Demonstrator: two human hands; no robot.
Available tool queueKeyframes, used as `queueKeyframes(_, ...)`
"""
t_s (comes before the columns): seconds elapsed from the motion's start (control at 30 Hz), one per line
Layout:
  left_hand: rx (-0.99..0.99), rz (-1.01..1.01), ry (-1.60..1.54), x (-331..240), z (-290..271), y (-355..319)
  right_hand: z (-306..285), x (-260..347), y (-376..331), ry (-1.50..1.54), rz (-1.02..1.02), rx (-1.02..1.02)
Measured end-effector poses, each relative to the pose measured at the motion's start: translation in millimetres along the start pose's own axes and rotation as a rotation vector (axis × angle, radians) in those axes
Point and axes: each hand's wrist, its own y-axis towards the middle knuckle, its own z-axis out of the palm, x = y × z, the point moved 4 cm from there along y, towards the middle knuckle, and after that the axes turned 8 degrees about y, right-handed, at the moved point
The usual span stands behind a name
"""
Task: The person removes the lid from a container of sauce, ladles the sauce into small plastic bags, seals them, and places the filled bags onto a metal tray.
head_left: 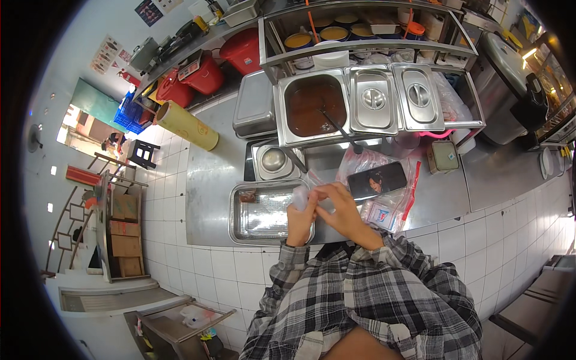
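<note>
While left fingers (311, 203) pinch a clear bag (300, 196), right fingers (324, 191) close beside, grip unclear, blue-printed white packet (377, 215) near phone (363, 183)

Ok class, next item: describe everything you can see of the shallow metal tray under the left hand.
The shallow metal tray is silvery, shiny and rectangular, with rounded corners and a raised rim; its walls look mesh-like. It lies flat, open side up, on the steel counter, near the edge closest to the person. A small brown piece sits in its far left corner. The left hand overlaps its right end in view; whether they touch is unclear.
</note>
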Motion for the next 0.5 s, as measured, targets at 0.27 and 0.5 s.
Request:
queueKeyframes(0.27,0.102,0.024,0.161,-5,-12,9,-10,-37,5,0.639,0.476,-0.101)
queueKeyframes(0.5,-0.186,0.172,0.294,-20,-32,18,-25,-40,21,0.489,0.432,-0.110)
